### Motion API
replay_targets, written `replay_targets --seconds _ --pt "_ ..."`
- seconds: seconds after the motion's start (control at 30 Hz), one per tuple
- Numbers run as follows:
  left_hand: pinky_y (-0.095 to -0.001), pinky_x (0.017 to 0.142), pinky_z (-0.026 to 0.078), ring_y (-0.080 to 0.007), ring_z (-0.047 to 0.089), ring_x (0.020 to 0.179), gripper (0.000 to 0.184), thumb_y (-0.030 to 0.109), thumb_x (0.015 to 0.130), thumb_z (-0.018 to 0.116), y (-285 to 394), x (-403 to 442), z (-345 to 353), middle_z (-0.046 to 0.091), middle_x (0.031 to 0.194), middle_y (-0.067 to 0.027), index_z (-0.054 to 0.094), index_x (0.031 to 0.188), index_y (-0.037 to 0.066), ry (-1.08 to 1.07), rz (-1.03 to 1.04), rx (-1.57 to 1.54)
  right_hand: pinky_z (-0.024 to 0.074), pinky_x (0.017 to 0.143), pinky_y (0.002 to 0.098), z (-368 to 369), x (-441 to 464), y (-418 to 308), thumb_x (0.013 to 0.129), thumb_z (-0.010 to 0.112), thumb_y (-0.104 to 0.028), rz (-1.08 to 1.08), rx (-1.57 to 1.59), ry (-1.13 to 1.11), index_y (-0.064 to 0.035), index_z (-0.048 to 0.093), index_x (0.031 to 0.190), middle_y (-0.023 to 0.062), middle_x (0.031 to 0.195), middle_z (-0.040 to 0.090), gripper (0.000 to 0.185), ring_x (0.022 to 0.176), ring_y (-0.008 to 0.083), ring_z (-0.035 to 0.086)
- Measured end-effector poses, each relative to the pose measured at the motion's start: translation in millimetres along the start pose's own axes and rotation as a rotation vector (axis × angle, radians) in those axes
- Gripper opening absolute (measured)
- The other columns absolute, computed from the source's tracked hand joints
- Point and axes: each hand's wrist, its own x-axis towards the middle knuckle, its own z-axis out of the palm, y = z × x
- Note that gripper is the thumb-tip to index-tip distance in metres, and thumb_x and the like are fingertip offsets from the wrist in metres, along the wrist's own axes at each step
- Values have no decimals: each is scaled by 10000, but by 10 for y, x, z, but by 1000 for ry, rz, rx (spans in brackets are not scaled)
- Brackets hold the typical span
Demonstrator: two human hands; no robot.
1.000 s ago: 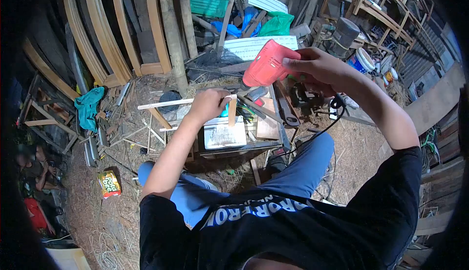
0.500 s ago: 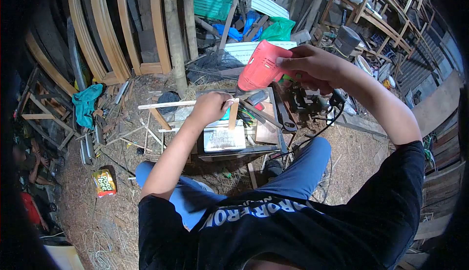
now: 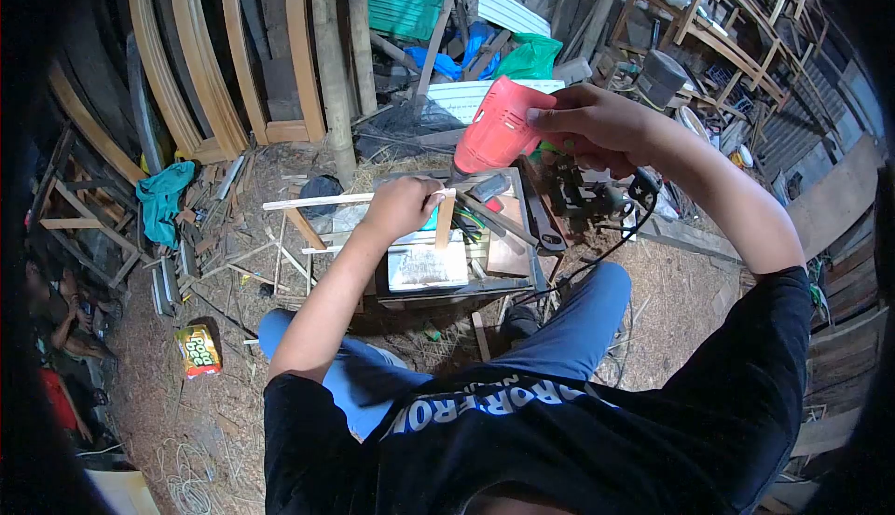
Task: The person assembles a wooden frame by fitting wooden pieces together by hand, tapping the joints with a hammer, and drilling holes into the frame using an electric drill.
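Note:
A red corded drill [image 3: 494,133] is held in my right hand [image 3: 597,133], its nose pointing down at the end of a thin wooden frame [image 3: 322,202]. My left hand [image 3: 403,207] grips that same frame close to the corner, with the fingers wrapped over the strip. An upright wooden leg [image 3: 446,221] of the frame comes down beside a white block [image 3: 427,265] on the low worktable [image 3: 457,293]. Whether the drill's tip touches the wood is hidden by my fingers.
Tools and a handsaw [image 3: 543,217] lie on the worktable's right side. The drill's black cord [image 3: 611,252] hangs near my right knee. A yellow snack bag [image 3: 199,351] is on the ground at left. Another person [image 3: 70,315] sits at the far left.
Compared with a second ago, the drill has moved slightly left and down, to the frame's corner. Since half a second ago both hands have stayed almost still.

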Motion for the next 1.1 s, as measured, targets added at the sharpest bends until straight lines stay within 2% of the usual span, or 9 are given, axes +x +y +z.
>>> replay_targets --seconds 0.1,0.2,0.4,0.5,0.6,0.7,0.8,0.9,1.1 --pt "-529 781 570 -386 727 916 238 289 964 675 9 -1 -10 763 979 -150 787 1086 118 5 2 -2 307 302 310 13 -3 -20 1007 657 -534 16 -15 7 -41 731 1008 -21 620 455 499 403 102 426" --pt "-528 774 569 -387 726 902 239 287 962 676 16 2 -23 762 965 -148 787 1085 116 7 21 7 356 348 263 -25 -20 -54 998 683 -489 50 -29 -18 -63 647 1195 -34 709 538 471 474 67 490" --pt "-487 802 581 -385 723 928 217 264 957 703 62 -4 -62 767 1010 -155 784 1046 83 20 21 -5 346 374 247 -33 14 -21 1008 678 -484 43 13 -41 -48 655 1217 -35 728 556 484 479 62 482" --pt "-489 804 581 -385 724 927 228 263 956 706 48 0 -45 767 1013 -155 781 1050 70 13 26 9 322 377 274 -29 29 -9 988 704 -529 54 19 5 -52 739 1010 -22 656 534 479 451 84 430" --pt "-492 799 580 -386 725 916 245 273 964 696 61 -8 -55 767 1001 -163 781 1063 66 5 42 6 340 380 258 -40 66 -17 1005 690 -473 67 22 -11 -53 664 1163 -45 694 545 449 468 66 462" --pt "-499 781 579 -391 727 881 264 294 975 680 109 -35 -92 766 968 -172 784 1080 75 -3 29 37 330 363 256 -56 101 -61 999 703 -446 25 -59 -34 -63 677 1122 -38 687 541 403 468 64 458" --pt "-510 760 578 -393 731 852 293 327 988 656 56 -48 -35 764 934 -180 786 1096 87 40 86 31 312 335 262 -49 6 -332 999 706 -414 105 -201 -109 -74 693 1090 -20 726 567 352 488 66 492" --pt "-521 750 576 -396 730 837 313 344 1001 631 84 -88 -32 761 912 -180 784 1103 92 30 58 42 333 306 279 -121 152 -381 1001 704 -374 141 -151 -226 -77 700 1066 -2 766 596 304 521 80 552" --pt "-501 705 577 -368 730 776 276 311 986 631 86 -122 -36 750 851 -166 786 1043 90 40 39 48 500 386 323 -162 393 -488 979 701 -188 247 -221 -282 -61 696 1115 60 897 710 186 569 125 633"
